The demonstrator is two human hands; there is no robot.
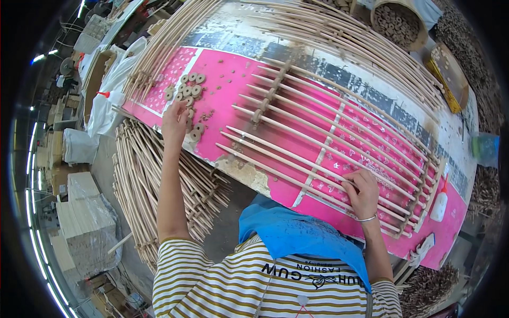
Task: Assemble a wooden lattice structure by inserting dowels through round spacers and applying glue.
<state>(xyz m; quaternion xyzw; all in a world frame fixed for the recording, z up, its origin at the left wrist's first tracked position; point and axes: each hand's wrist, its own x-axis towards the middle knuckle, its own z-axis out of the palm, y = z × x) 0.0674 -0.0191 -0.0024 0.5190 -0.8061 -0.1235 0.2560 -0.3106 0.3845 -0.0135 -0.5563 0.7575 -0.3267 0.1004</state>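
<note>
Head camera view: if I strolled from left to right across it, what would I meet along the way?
Plastic-wrapped pale stack → left hand → right hand → red-tipped white bottle on the pink tabletop → blue-green container.

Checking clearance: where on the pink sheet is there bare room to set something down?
Between the rings and the rods, the pink sheet is mostly bare, with scattered crumbs. A smaller patch lies between bottle and white cloth. Crowded: the rings by the left hand and the rods by the right hand.
</note>
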